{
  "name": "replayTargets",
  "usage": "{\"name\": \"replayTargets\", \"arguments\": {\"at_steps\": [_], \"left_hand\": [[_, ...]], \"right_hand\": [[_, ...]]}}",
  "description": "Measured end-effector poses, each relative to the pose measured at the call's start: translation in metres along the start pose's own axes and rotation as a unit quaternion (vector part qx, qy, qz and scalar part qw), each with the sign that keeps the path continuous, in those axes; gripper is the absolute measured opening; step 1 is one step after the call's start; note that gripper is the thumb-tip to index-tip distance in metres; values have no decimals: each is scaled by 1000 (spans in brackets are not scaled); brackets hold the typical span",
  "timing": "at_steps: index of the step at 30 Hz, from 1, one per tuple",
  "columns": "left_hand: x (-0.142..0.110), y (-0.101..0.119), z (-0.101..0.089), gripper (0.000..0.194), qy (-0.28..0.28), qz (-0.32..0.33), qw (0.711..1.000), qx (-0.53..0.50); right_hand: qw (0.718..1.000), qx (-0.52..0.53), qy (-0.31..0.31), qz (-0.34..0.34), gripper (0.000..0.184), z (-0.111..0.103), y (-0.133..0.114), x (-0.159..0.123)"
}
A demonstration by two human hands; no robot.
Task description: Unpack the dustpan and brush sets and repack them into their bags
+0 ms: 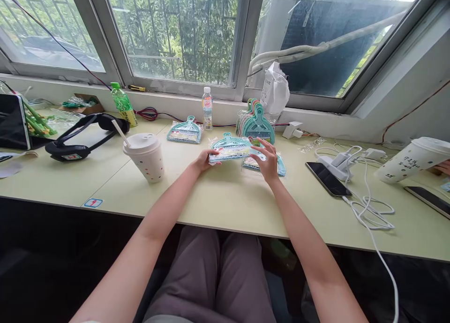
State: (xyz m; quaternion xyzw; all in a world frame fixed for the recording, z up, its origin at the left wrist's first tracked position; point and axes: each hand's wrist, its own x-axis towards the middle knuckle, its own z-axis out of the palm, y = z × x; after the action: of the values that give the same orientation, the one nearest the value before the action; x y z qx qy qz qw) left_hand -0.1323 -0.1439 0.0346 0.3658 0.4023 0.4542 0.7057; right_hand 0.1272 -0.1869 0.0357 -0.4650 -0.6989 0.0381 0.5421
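Dustpan-and-brush set (232,152) in teal plastic, fan-shaped under clear, crinkled wrap with a printed label across it, was in front of me, between my hands. My left hand (206,160) grasped its left end; my right hand (266,159) had its fingers spread at the other end, and I could not tell whether they gripped it. A second wrapped set (281,166) lay flat, partly hidden by that hand, and a third set (184,131) lay farther left. Behind them, more dustpans (262,128) stood in an upright row, near a slim clear bottle (207,109) and a crumpled white bag (276,88).

All this was on a smooth, pale yellow-green table (225,206). To my left stood a dotted cup (146,159) with a straw, near a black headset (72,147); to my right, a glossy dark phone (328,179) lay by looped white cables (376,213). Beyond, grey-framed windows (179,37) showed leafy growth behind bars.
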Motion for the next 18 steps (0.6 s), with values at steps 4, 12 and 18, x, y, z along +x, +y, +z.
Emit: {"name": "replayTargets", "arguments": {"at_steps": [4,12,18], "left_hand": [[-2,1,-2,33,-14,-21,1000,15],[7,-4,-8,34,-66,-5,997,41],[9,-4,-11,42,-138,-17,989,46]], "right_hand": [[994,85,-65,12,26,1,-7,-2],[992,100,-37,70,20,9,-3,-8],[997,50,-18,48,28,9,-6,-9]]}}
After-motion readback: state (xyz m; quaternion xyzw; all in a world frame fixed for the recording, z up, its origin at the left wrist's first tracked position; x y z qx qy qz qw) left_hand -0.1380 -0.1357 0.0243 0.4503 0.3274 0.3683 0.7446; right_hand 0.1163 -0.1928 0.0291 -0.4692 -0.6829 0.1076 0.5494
